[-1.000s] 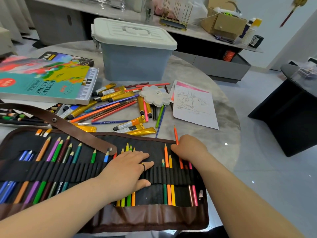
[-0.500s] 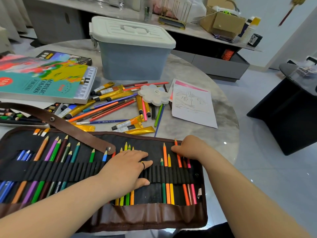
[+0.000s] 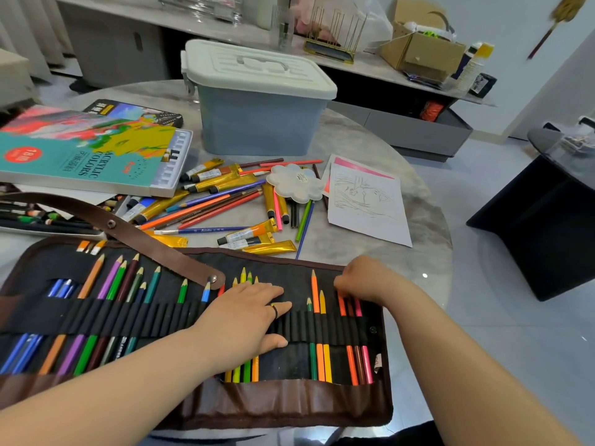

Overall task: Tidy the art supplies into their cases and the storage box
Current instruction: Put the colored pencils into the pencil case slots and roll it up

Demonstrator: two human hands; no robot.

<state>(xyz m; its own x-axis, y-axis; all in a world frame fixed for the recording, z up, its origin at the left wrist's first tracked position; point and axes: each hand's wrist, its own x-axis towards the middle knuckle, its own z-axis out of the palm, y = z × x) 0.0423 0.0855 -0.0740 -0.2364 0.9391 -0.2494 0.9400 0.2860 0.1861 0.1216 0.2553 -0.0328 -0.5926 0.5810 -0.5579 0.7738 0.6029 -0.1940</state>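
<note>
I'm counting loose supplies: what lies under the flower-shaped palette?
Sticking out from under the palette: gold paint tubes, a pink pencil, dark pencils, a green pencil. Their upper ends, and anything wholly beneath, are covered.

I see a round marble table [image 3: 402, 262] carrying a lidded storage box [image 3: 257, 123], paint set [image 3: 80, 156], open pencil roll [image 3: 289, 400], palette [image 3: 294, 183], sketch [image 3: 367, 210], loose pencils [image 3: 206, 209] and tubes [image 3: 248, 235].

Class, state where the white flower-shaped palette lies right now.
In the head view the palette lies mid-table, on loose pencils and paint tubes, in front of the lidded storage box and left of the sketch sheet.
</note>
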